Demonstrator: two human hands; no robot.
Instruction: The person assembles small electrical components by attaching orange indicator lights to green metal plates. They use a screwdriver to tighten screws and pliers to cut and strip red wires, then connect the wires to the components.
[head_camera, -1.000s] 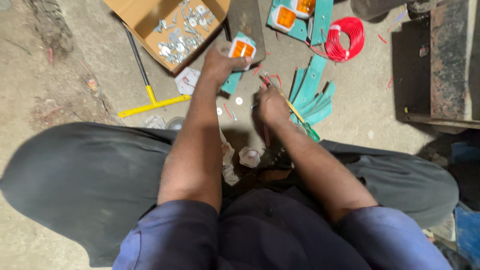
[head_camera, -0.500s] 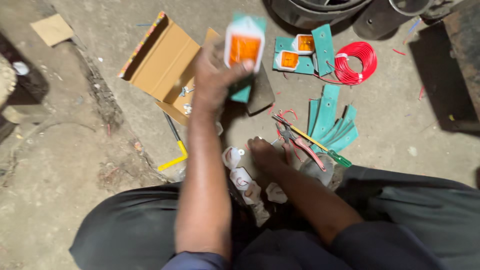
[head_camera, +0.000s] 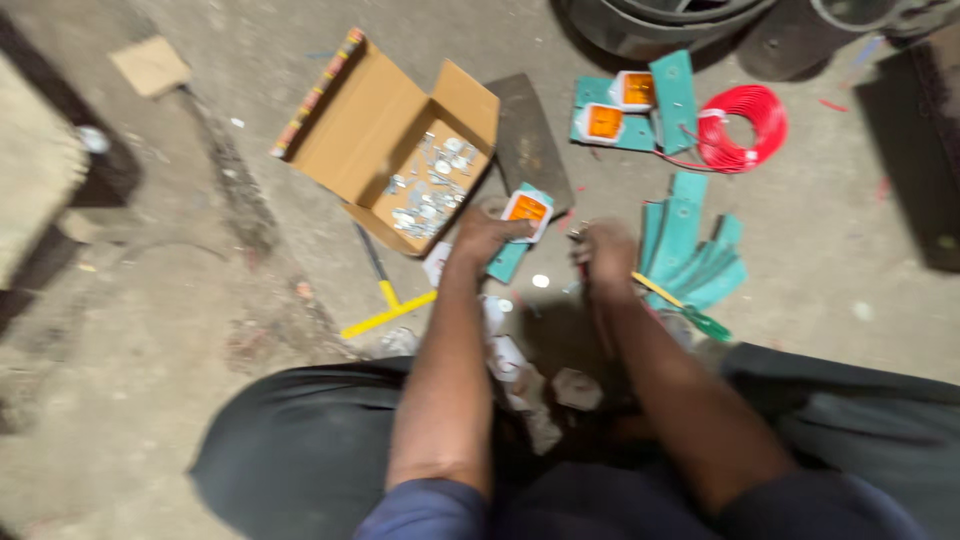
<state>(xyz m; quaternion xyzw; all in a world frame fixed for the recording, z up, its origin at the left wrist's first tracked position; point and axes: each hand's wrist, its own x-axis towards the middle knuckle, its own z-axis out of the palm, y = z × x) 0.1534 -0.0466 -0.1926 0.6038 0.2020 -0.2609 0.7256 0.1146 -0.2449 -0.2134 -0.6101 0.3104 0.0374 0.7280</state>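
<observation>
Teal bracket with orange lamp (head_camera: 522, 225): clamped in the left hand (head_camera: 480, 235), low over the concrete floor (head_camera: 200, 300), just beside the open cardboard box (head_camera: 385, 140).
Right hand (head_camera: 605, 250): fingers curled together on something small; blur hides what.
Done, judging by the layout: two lamps on teal brackets (head_camera: 620, 105) lie by the red wire coil (head_camera: 745, 125).
Left: bare teal brackets (head_camera: 690, 255) in a pile; metal fittings (head_camera: 430, 185) in the box.
Nearby: green-handled tool (head_camera: 690, 312).

Left hand (head_camera: 480, 236) lower, orange lamp (head_camera: 524, 212) floorward.
</observation>
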